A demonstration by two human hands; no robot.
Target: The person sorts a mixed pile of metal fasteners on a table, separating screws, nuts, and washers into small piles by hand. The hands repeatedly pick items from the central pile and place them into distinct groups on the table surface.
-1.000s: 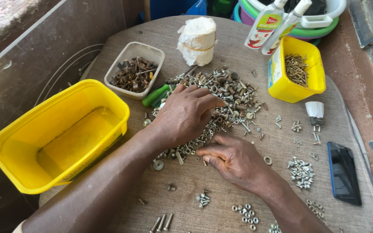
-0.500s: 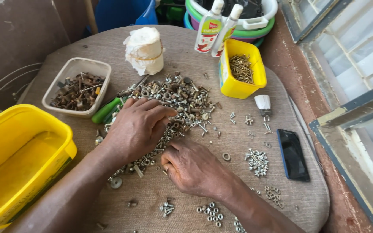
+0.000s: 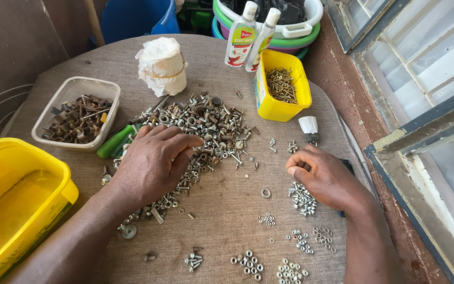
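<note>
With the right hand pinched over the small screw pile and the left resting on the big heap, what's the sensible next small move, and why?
Probably the right hand should drop whatever it pinches onto the small screw pile just below its fingertips. The piece itself is too small to identify. The left hand already lies on the mixed heap, placed for another pick.

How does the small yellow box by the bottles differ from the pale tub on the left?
The small yellow box is bright yellow and opaque; the pale tub is whitish and partly see-through. The box holds thin, brassy screws, while the tub holds dark, rusty, chunkier pieces. The box looks narrower and deeper, the tub wider and shallower. The tub lies nearer the left hand. Both are open, rectangular plastic containers standing on the round table, beside the loose pile of hardware.
</note>
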